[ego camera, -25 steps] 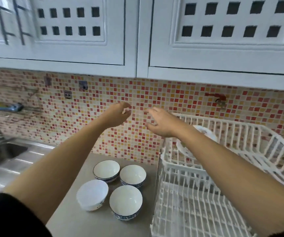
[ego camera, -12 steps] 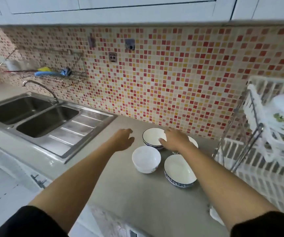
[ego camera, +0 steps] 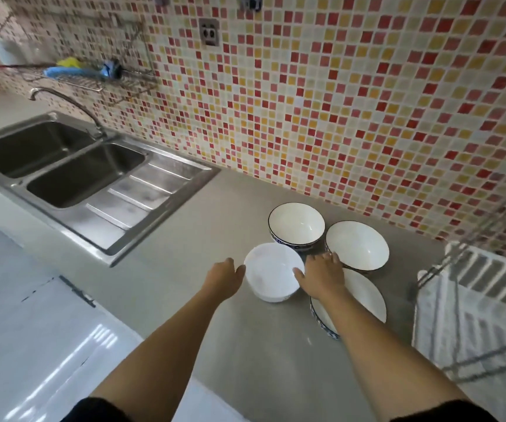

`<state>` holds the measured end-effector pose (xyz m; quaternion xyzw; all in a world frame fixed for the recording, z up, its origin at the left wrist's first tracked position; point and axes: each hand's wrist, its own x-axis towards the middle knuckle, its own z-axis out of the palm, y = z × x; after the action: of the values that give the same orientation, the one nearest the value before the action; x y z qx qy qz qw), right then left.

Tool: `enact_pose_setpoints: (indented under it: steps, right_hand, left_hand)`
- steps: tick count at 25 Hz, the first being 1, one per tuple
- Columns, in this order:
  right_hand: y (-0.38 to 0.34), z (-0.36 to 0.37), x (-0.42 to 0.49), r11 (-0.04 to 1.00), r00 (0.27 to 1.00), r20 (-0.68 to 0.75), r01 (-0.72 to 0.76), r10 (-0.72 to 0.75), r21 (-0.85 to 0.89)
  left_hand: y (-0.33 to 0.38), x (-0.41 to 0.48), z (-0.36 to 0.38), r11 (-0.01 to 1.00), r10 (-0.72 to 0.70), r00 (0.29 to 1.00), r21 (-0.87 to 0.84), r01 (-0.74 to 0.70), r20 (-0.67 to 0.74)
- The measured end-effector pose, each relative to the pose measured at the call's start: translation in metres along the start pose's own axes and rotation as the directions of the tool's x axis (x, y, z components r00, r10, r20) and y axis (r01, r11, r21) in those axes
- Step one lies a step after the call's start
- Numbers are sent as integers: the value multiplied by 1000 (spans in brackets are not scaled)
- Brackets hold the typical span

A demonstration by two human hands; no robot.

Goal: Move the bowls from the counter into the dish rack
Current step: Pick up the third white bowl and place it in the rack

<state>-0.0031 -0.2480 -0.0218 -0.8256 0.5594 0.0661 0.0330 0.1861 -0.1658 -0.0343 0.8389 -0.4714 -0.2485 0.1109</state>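
Several bowls stand together on the grey counter (ego camera: 203,239). The nearest is a plain white bowl (ego camera: 271,271). Behind it stand two white bowls with dark blue rims (ego camera: 296,228) (ego camera: 356,245). A third blue-rimmed bowl (ego camera: 367,295) is partly hidden under my right forearm. My left hand (ego camera: 222,278) rests against the white bowl's left wall, fingers loosely curled. My right hand (ego camera: 321,275) lies palm down with fingers spread and its thumb at the white bowl's right rim. The bowl sits on the counter. The white plastic dish rack (ego camera: 486,278) stands at the right edge.
A steel double sink (ego camera: 63,166) with a faucet (ego camera: 63,102) and drainboard fills the left. A wire shelf (ego camera: 87,74) with blue and yellow items hangs on the mosaic tile wall. The counter's front edge runs diagonally just left of my left forearm.
My view has dropped from the cupboards to the counter. Both hands came down from wall height; the right drew back from the rear bowls and the left moved right, so both now flank the white bowl.
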Motion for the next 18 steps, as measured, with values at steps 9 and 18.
enact_pose_setpoints:
  steps: [9, 18]
  right_hand:
    - [-13, 8, 17, 999, 999, 21, 26, -25, -27]
    - [-30, -45, -27, 785, 994, 40, -106, 103, 610]
  left_hand:
    - [15, 12, 17, 966, -66, 995, -244, 81, 70]
    - [11, -44, -49, 777, -78, 975, -625, -70, -206]
